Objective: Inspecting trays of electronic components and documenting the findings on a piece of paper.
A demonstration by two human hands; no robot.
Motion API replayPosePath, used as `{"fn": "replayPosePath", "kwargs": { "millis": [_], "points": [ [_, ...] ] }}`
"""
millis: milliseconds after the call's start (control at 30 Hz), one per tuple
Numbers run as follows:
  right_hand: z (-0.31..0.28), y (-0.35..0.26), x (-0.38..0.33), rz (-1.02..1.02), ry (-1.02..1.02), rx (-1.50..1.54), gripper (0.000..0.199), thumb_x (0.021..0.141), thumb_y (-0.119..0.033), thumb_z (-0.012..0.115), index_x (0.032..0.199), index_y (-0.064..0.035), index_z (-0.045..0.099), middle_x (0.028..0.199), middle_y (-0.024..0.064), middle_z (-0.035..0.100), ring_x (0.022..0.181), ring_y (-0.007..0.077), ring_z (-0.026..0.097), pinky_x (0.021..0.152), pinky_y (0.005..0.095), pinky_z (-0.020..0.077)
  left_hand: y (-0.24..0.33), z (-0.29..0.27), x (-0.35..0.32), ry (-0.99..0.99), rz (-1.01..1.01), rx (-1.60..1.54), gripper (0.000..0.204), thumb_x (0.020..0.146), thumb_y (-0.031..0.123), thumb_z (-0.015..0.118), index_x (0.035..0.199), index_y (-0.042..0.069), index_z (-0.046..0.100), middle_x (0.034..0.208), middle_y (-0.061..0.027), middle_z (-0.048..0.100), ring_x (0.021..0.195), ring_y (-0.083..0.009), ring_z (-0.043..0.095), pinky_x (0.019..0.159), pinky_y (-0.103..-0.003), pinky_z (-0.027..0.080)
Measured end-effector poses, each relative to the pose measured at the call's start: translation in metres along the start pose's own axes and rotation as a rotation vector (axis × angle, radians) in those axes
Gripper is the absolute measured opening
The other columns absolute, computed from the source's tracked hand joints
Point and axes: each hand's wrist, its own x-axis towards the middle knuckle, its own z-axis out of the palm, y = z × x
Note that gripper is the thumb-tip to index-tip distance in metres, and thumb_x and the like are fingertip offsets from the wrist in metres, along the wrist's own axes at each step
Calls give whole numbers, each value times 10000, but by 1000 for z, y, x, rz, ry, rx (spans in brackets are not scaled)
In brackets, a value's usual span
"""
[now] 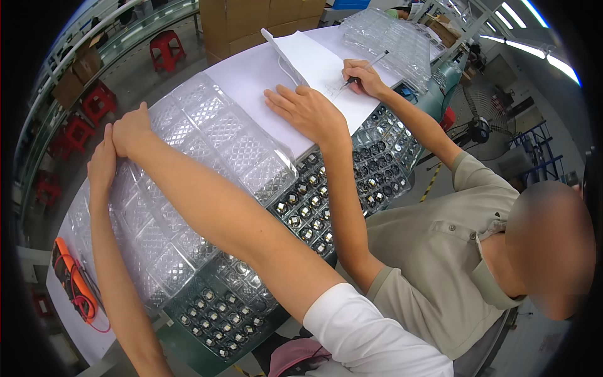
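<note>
My left hand (102,164) and my right hand (132,131) meet at the far left edge of the clear plastic trays (210,135). The right hand has its back toward me, fingers mostly curled, with one fingertip showing at the top. Close against its wrist side, the left hand keeps its fingers pressed together. What either hand grips, if anything, is hidden. My white-sleeved right arm crosses over the trays. Beneath their near edge, trays of small round parts with pale square centres (217,320) lie on a green surface (176,349).
On my right a co-worker writes with a pen (377,60) on white paper (317,60), the other hand flat beside it. An orange multimeter (74,276) lies at the left table edge. More clear trays (389,44) stand farther off. Red stools (166,50) and a fan (480,125) stand beyond.
</note>
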Motion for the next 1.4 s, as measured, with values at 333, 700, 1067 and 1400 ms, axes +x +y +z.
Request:
{"fn": "replayPosePath", "kwargs": {
  "millis": [333,700,1067,1400],
  "points": [
    [2,-2,0,10,18,-5,307,802,-238,497,1036,-123,660,1080,80,636,1061,236,572,1029,477,232,-4,2,1,30,25,-64,753,870,648,159,1225,98,531,1231,-124,540,1193,-305,449,1036,-411,212],
    [2,0,2,7,23,-8,296,800,-243,503,1018,-129,667,1065,81,641,1054,231,575,1025,477,235,-9,6,8,43,34,-70,758,870,646,148,1230,97,527,1233,-119,539,1198,-299,445,1040,-425,192],
    [2,0,3,13,32,5,295,798,-242,502,1010,-122,669,1057,80,643,1051,234,578,1023,476,235,-5,5,3,34,36,-13,694,900,579,135,1255,104,496,1248,-128,524,1204,-310,436,1021,-427,230],
    [-1,0,0,3,-9,-16,318,827,-261,468,1053,-142,658,1086,61,637,1067,223,569,1029,473,225,-6,5,6,8,48,42,599,925,507,150,1308,143,433,1272,-120,503,1197,-316,438,1005,-435,254]
  ]
}}
